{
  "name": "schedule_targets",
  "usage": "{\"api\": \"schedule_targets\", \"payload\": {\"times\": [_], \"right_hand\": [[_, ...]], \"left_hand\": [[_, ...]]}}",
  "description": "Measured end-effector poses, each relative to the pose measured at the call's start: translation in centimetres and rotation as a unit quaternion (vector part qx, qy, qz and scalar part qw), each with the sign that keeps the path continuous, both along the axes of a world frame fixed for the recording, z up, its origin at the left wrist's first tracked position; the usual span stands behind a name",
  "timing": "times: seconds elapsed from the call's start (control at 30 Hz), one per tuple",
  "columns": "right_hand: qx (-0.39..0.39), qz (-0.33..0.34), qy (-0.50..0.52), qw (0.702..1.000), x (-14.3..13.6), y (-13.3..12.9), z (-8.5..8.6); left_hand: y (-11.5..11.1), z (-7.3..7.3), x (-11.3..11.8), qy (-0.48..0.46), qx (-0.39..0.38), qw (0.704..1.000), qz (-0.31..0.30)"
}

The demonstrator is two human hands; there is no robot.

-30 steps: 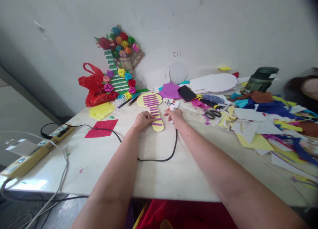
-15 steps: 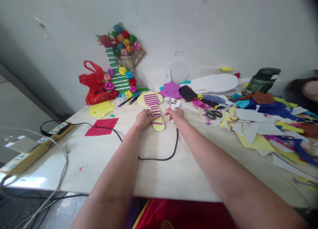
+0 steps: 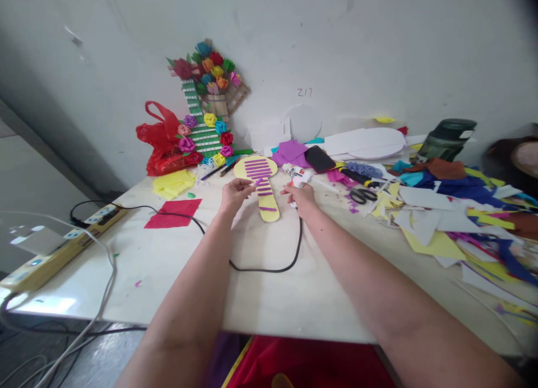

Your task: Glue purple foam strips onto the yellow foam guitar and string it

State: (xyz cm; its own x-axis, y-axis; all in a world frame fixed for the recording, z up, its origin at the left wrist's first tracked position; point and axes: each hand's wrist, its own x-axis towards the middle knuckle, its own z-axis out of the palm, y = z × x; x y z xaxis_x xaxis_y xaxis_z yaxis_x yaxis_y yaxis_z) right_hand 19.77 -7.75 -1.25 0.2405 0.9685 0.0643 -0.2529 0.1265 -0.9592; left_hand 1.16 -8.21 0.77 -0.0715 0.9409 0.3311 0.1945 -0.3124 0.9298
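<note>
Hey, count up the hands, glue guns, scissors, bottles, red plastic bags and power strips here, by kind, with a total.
Hands: 2 (left hand, right hand)
Glue gun: 1
Scissors: 1 pair
Bottle: 1
Red plastic bag: 1
Power strip: 1
Total: 7

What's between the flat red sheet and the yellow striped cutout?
The left hand, pinching a purple strip, and part of the black cable; head view shows it.
</note>
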Motion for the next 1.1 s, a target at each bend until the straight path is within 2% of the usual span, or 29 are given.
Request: {"api": "schedule_targets", "payload": {"times": [0.13,0.33,0.53,0.7,0.93,1.03,1.1], "right_hand": [[0.000,-0.004,0.016,1.000,-0.1,-0.3,0.4],[-0.008,0.011,0.014,1.000,-0.6,-1.2,1.4],[0.006,0.041,0.039,0.998,-1.2,-1.1,1.3],[0.010,0.028,0.041,0.999,-1.5,-1.1,1.3],[-0.016,0.018,0.033,0.999,-1.8,-1.4,1.7],[-0.010,0.013,0.030,0.999,-1.8,-1.4,1.7],[0.008,0.015,0.026,1.000,-1.8,-1.3,1.5]], "left_hand": [[-0.3,0.2,0.1,-0.040,0.005,0.998,-0.042],[-0.7,0.3,1.1,-0.035,-0.011,0.997,-0.073],[-0.4,-0.4,1.5,0.049,-0.015,0.996,-0.068],[-0.4,-0.7,1.8,0.122,0.013,0.992,-0.032],[-1.1,-0.4,2.7,0.185,0.085,0.979,-0.028],[-1.3,-0.1,2.8,0.192,0.076,0.978,-0.031],[-1.3,0.0,2.6,0.174,0.051,0.982,-0.058]]}}
